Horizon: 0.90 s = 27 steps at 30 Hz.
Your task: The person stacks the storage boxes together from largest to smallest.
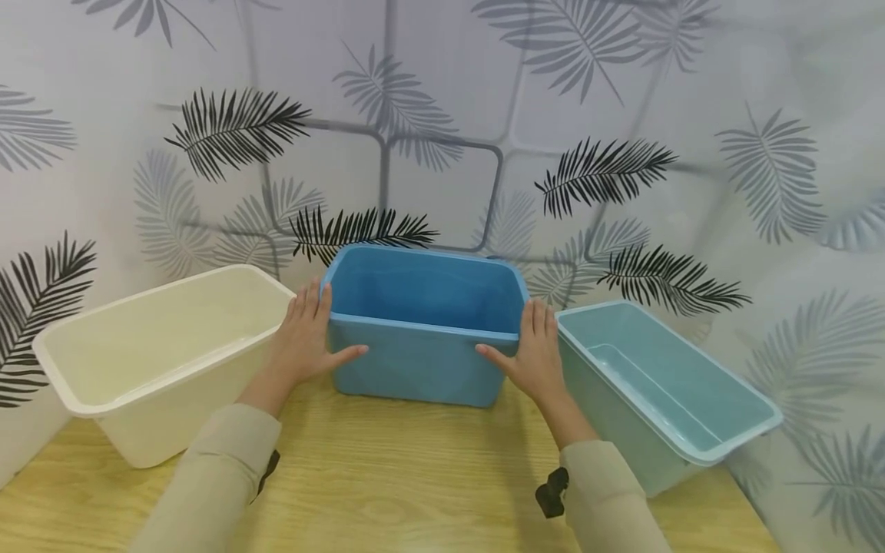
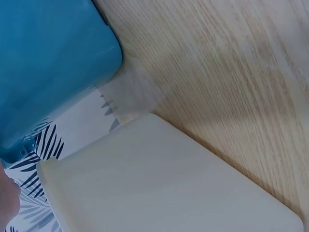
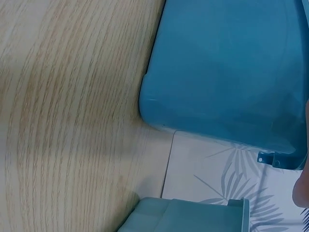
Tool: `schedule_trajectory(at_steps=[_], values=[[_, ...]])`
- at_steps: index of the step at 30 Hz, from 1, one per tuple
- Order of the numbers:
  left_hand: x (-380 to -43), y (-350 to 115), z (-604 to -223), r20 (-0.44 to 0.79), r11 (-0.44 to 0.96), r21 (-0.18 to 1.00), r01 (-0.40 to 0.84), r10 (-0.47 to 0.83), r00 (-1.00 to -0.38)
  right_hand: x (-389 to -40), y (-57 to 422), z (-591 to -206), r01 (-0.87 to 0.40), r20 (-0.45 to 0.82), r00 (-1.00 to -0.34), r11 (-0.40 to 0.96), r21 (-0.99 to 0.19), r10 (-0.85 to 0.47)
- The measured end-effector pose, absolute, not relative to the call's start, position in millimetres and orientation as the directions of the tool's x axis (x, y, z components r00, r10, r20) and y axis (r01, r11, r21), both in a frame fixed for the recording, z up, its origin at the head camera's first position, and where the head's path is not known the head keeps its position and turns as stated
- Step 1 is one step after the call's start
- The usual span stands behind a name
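Observation:
A blue plastic bin (image 1: 415,365) stands on the wooden table, its open top facing up. At its left end my left hand (image 1: 304,338) touches the rim with straight fingers, the thumb stretched across the front wall. My right hand (image 1: 538,355) lies against the right end in the same way, its thumb pointing inward along the front. The inside of the blue bin shows no contents. Only a bit of the left hand (image 2: 7,198) enters the left wrist view, and a finger (image 3: 301,189) the right wrist view.
To the left, angled, stands a cream bin (image 1: 187,395), its near corner beside my left forearm. A pale teal bin (image 1: 604,411) stands angled at the right, close to my right hand. Behind the wooden table (image 1: 401,476) rises a leaf-patterned wall (image 1: 442,92).

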<state>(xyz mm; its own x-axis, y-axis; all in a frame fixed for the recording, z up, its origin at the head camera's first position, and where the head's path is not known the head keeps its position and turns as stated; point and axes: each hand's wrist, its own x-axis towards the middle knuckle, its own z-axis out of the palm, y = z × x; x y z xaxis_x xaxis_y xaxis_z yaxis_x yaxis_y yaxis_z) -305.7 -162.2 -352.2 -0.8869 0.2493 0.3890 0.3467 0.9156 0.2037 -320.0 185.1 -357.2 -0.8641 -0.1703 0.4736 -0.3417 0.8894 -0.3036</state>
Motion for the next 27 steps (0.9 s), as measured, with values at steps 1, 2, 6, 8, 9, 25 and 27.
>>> schedule_trajectory(at_steps=[1, 2, 6, 8, 9, 25, 27], values=[[-307, -162, -351, 0.391, 0.914, 0.203, 0.351, 0.253, -0.885, -320, 185, -356, -0.341, 0.473, -0.864, 0.89, -0.304, -0.169], [-308, -161, -350, 0.388, 0.914, 0.204, 0.351, 0.253, -0.886, -321, 185, -356, -0.337, 0.469, -0.867, 0.891, -0.304, -0.168], [-314, -160, -345, 0.346, 0.919, 0.21, 0.334, 0.249, -0.905, -323, 184, -352, -0.31, 0.427, -0.891, 0.892, -0.329, -0.152], [-316, -160, -342, 0.316, 0.923, 0.215, 0.319, 0.243, -0.917, -324, 184, -351, -0.294, 0.4, -0.905, 0.893, -0.341, -0.145], [-317, -160, -340, 0.3, 0.924, 0.22, 0.313, 0.242, -0.923, -324, 183, -350, -0.289, 0.39, -0.91, 0.891, -0.35, -0.142], [-319, -157, -342, 0.298, 0.898, 0.287, 0.333, 0.247, -0.922, -324, 185, -348, -0.274, 0.34, -0.93, 0.882, -0.382, -0.142], [-319, -156, -342, 0.307, 0.894, 0.288, 0.344, 0.254, -0.917, -323, 185, -348, -0.267, 0.331, -0.933, 0.885, -0.382, -0.138]])
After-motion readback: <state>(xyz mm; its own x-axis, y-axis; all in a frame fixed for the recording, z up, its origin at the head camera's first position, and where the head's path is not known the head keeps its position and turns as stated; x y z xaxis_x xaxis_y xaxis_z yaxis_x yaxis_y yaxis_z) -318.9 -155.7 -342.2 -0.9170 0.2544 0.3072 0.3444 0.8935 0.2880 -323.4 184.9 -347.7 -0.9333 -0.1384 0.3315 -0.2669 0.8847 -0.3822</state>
